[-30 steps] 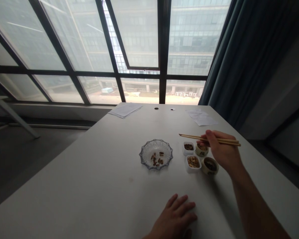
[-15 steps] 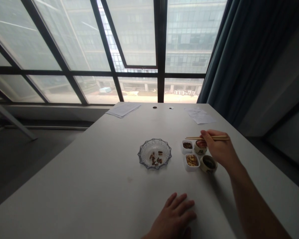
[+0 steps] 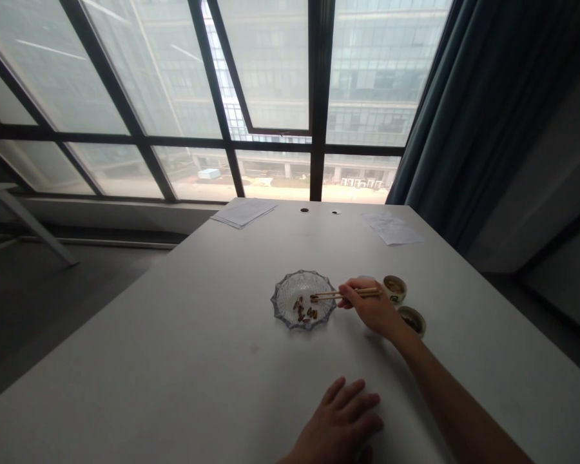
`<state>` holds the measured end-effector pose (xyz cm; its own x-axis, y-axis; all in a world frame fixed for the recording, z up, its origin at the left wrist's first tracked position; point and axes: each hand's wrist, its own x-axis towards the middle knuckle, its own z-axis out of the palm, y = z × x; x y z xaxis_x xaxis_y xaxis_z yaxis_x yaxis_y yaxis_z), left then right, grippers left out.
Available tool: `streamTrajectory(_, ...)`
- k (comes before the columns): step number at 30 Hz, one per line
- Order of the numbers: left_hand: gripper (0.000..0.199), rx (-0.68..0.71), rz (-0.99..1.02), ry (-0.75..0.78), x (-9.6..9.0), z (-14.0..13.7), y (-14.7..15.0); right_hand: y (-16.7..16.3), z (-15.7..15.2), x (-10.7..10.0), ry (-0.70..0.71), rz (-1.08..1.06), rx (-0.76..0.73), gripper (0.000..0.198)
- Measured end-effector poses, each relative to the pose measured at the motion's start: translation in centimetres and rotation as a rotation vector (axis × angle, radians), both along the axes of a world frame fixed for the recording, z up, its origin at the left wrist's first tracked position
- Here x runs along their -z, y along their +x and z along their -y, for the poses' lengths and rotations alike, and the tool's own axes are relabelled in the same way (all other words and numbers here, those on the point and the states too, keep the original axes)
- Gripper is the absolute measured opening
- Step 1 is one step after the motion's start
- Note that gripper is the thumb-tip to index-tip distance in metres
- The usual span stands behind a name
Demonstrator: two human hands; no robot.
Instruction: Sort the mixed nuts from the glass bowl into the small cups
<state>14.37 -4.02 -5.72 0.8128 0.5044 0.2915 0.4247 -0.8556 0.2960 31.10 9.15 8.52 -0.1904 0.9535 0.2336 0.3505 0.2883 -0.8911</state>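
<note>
My right hand (image 3: 367, 303) is closed around a pair of wooden chopsticks (image 3: 350, 292). Their tips reach over the scalloped glass bowl (image 3: 278, 309), at one of the small brown striped pieces inside; whether they pinch it I cannot tell. Several more such pieces (image 3: 301, 314), looking like seeds or nuts, lie in the bowl. My left hand (image 3: 343, 419) rests on the white table, fingers spread, holding nothing. Behind my right hand stand two small round cups, the far cup (image 3: 395, 290) and the near cup (image 3: 412, 321). The square white containers are mostly hidden by that hand.
Paper sheets lie at the far left (image 3: 244, 212) and far right (image 3: 394, 229) of the white table (image 3: 174, 361). Two round cable holes are near its far edge. Windows stand beyond, with a dark blue curtain (image 3: 439, 129) at right.
My right hand has moved left with the chopsticks, from above the cups and containers to the glass bowl. My left hand has stayed on the table. The view has shifted slightly.
</note>
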Motion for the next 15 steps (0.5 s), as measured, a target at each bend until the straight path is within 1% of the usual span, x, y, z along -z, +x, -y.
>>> streamTrajectory(5,0.031,0.007,-0.019,0.02,0.2,-0.1,0.1,-0.2,-1.1,2.4,-0.062,-0.114,0.027,0.041)
streamTrajectory(8,0.029,-0.004,-0.028,0.038,-0.1,-0.1,0.1,-0.5,-1.2,3.0,-0.091,-0.17,0.091,0.045)
streamTrajectory(10,0.028,-0.011,-0.026,0.05,-0.3,0.0,0.1,-0.8,-1.1,2.8,-0.092,-0.199,0.13,0.049)
streamTrajectory(12,0.027,-0.012,-0.014,0.056,-0.4,-0.1,0.0,-0.9,-0.8,2.2,-0.087,-0.233,0.169,0.053)
streamTrajectory(15,0.026,-0.007,0.002,0.061,-0.2,-0.2,-0.1,-0.4,-0.3,0.3,-0.065,-0.282,0.24,0.054)
